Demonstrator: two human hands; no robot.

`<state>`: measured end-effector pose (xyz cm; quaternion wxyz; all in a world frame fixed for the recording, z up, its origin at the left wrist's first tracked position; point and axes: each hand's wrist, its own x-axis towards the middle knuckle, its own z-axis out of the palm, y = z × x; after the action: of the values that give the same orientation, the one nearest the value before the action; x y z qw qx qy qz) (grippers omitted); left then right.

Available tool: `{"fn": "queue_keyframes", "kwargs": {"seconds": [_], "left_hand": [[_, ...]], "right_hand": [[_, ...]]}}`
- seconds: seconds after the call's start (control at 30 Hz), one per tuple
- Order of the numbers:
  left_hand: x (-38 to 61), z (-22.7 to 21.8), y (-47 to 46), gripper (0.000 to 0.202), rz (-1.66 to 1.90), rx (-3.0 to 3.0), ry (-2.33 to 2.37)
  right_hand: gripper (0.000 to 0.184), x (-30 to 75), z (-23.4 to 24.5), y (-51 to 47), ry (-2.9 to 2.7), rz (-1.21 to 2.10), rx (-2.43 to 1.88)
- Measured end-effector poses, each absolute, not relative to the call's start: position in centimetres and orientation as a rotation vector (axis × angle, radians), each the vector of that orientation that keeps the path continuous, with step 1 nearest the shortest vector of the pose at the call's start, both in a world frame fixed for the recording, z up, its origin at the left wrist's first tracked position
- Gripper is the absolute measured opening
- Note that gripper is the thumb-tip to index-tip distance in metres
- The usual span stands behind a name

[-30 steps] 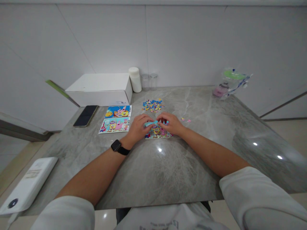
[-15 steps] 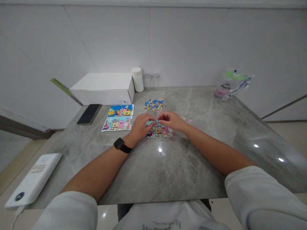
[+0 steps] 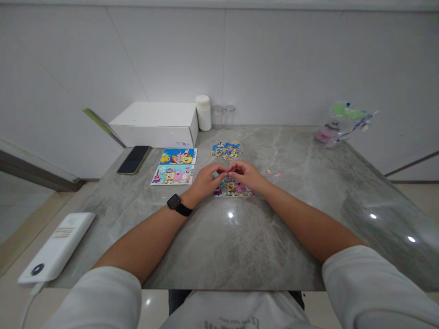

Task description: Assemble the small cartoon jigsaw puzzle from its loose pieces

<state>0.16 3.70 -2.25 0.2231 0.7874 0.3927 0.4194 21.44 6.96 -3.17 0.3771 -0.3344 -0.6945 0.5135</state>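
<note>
Two bare hands meet fingertip to fingertip at the middle of a grey marble worktop [image 3: 240, 246]. The left hand [image 3: 205, 181], with a black watch [image 3: 178, 204] on its wrist, and the right hand [image 3: 245, 174] each hold a clenched, pinching grip, and whatever sits between the fingers is too small to make out. Directly beneath them, touching the heels of both hands, lies a partly assembled cartoon jigsaw [image 3: 233, 189]. A heap of loose pieces [image 3: 227, 150] sits just beyond it on the far side, and two stray pieces [image 3: 273, 173] lie near the right hand. To the left are two printed picture cards [image 3: 173, 174], one behind the other, and a dark phone [image 3: 134, 159]. Along the far wall stand a white box [image 3: 156, 124], a white bottle [image 3: 203, 113] and two clear jars [image 3: 222, 116]. A plastic bag [image 3: 343, 121] rests at the far right, and a white device [image 3: 56, 246] at the near left edge.
</note>
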Motion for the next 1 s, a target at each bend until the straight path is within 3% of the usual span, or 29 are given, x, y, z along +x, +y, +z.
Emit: {"fn": "queue_keyframes", "kwargs": {"seconds": [0.27,0.5,0.67,0.83,1.0], "left_hand": [[0.2,-2.8,4.0,0.022,1.163,1.964,1.032],[0.0,-3.1,4.6,0.029,1.214,1.731,1.038],[-0.4,-2.8,4.2,0.033,1.128,1.837,1.043],[-1.0,-2.3,4.0,0.036,0.999,1.934,1.034],[-2.5,-1.7,4.8,0.025,0.884,2.24,1.036]], "right_hand": [[0.027,21.7,-3.8,6.7,-1.746,1.2,-0.866],[0.009,21.6,-3.0,5.6,-1.959,0.911,-0.967],[0.019,21.5,-2.8,5.4,-1.941,0.882,-0.96],[0.014,21.7,-2.7,5.1,-2.107,0.842,-0.969],[0.014,21.6,-2.8,4.9,-2.186,0.815,-0.98]]}}
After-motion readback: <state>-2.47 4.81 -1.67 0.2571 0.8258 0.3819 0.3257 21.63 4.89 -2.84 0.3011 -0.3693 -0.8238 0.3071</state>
